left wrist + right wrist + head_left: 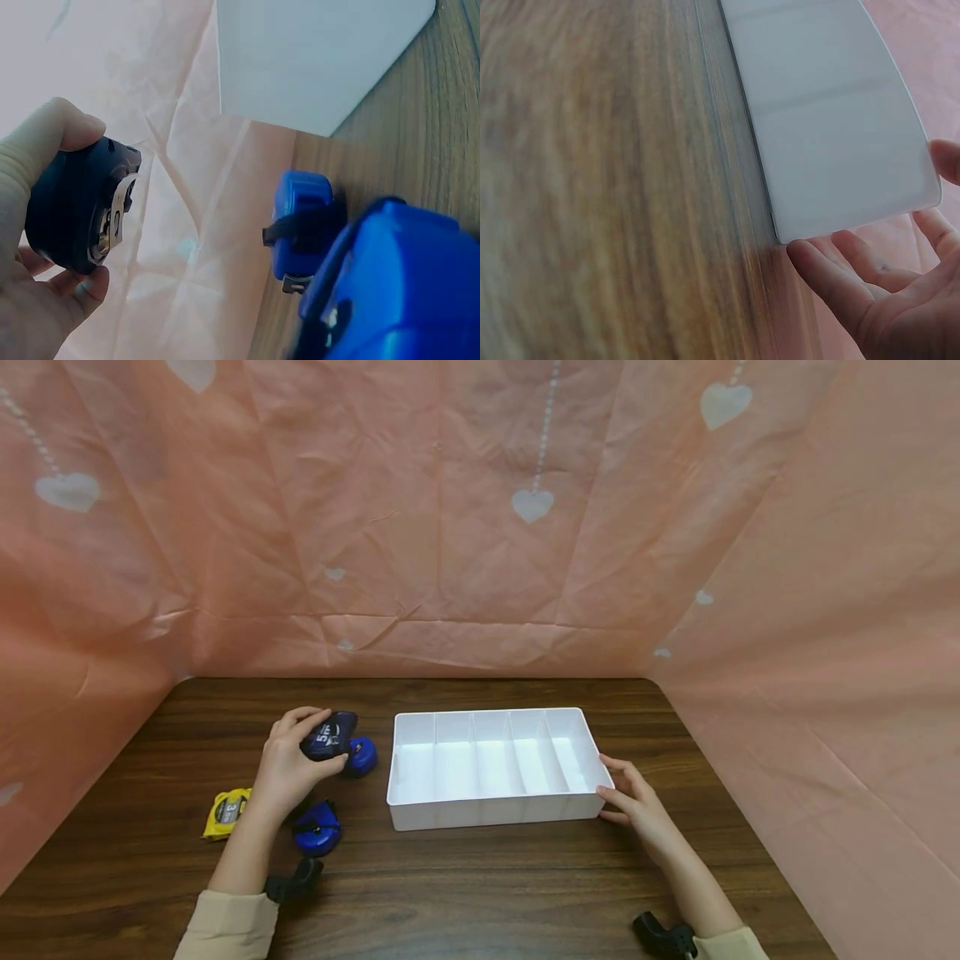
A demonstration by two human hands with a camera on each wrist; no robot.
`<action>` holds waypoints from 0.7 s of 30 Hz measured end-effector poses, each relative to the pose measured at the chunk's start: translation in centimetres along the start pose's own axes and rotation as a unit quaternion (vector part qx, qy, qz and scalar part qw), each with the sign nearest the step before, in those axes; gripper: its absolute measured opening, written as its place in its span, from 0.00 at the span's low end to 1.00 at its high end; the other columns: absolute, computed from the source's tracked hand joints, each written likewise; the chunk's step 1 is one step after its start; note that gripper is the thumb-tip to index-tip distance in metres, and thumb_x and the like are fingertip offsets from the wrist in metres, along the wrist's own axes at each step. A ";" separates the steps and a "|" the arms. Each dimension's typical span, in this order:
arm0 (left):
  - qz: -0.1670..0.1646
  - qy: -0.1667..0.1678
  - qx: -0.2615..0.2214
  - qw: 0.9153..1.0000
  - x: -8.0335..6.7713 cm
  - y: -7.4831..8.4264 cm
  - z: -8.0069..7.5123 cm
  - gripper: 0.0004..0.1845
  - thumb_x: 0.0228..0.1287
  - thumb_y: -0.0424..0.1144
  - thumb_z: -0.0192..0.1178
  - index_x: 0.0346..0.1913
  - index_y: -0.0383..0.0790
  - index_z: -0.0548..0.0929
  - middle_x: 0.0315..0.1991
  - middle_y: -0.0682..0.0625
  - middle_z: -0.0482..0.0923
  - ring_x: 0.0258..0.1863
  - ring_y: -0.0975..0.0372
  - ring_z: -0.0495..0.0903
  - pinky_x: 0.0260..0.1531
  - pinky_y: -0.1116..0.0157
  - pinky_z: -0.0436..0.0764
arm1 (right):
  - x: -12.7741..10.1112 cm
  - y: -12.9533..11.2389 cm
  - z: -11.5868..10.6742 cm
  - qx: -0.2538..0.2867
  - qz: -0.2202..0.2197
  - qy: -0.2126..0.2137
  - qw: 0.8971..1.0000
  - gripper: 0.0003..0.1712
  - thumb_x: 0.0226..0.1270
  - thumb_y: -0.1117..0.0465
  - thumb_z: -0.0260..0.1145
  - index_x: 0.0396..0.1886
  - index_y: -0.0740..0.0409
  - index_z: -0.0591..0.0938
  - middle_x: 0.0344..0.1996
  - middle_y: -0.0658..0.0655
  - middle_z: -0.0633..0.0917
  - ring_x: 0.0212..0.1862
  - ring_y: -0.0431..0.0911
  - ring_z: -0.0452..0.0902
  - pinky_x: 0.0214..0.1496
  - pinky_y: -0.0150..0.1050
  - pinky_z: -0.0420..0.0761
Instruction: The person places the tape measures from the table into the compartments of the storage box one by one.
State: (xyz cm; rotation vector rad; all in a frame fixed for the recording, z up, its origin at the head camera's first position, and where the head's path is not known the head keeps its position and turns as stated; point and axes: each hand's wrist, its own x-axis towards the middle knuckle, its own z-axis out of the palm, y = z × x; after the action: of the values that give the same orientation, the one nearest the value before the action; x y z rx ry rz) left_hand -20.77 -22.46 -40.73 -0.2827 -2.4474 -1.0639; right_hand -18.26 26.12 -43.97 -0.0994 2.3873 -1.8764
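White divided tray [495, 814] on wooden table [480, 893], steadied by right hand [637, 806] at its right end, fingers relaxed and straight.

Left of tray: left hand [288, 768] lifted, gripping dark tape measure [330, 735]; two blue tape measures [361, 757] [317, 829] and yellow tape measure [227, 812] lying nearby on table.

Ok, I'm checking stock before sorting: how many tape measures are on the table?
4. A dark blue one in the left hand, a blue one just beside it, another blue one near the wrist, and a yellow one farthest left. None looks hidden.
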 end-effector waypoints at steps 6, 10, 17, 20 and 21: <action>0.006 -0.005 -0.008 1.000 -0.1 1.1 0.0 0.37 0.40 0.33 0.77 0.58 0.29 0.77 0.56 0.39 0.69 0.55 0.44 0.65 0.48 0.41 0.66 | -0.1 -0.1 0.0 0.000 -0.002 -0.001 1.000 0.32 0.71 0.60 0.59 0.71 0.59 0.60 0.60 0.71 0.68 0.53 0.51 0.73 0.49 0.51 0.78; 0.013 -0.005 -0.014 1.000 -0.1 1.4 0.2 0.37 0.40 0.33 0.78 0.58 0.30 0.77 0.56 0.40 0.69 0.54 0.44 0.65 0.48 0.43 0.68 | -0.1 0.0 0.0 0.001 -0.004 -0.002 1.000 0.32 0.72 0.60 0.58 0.71 0.59 0.59 0.60 0.72 0.68 0.53 0.51 0.73 0.49 0.52 0.78; 0.012 -0.020 -0.017 1.000 -0.3 2.0 0.8 0.37 0.41 0.33 0.77 0.60 0.31 0.76 0.57 0.41 0.68 0.55 0.45 0.65 0.47 0.43 0.71 | -0.1 -0.1 0.0 0.005 -0.005 -0.003 1.000 0.31 0.72 0.61 0.58 0.71 0.59 0.59 0.60 0.72 0.68 0.54 0.54 0.73 0.49 0.52 0.78; 0.013 -0.026 -0.020 0.999 -0.3 2.2 1.1 0.38 0.41 0.34 0.77 0.60 0.31 0.77 0.57 0.42 0.68 0.55 0.46 0.65 0.47 0.43 0.71 | 0.0 -0.1 0.0 0.004 -0.007 -0.005 1.000 0.31 0.72 0.61 0.57 0.71 0.60 0.59 0.60 0.72 0.67 0.55 0.55 0.72 0.49 0.52 0.78; 0.013 -0.028 -0.022 0.999 -0.3 2.3 1.2 0.38 0.41 0.34 0.77 0.60 0.32 0.77 0.57 0.42 0.69 0.55 0.46 0.65 0.47 0.44 0.71 | 0.0 0.0 0.0 0.005 -0.006 -0.004 1.000 0.31 0.72 0.61 0.58 0.71 0.59 0.59 0.60 0.72 0.68 0.55 0.55 0.72 0.49 0.52 0.78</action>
State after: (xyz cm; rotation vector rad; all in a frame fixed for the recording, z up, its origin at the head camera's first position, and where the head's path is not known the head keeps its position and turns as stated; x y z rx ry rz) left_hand -20.03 -20.00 -40.10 -0.3626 -2.4643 -1.1131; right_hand -18.24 26.09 -43.93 -0.1204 2.3780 -1.8880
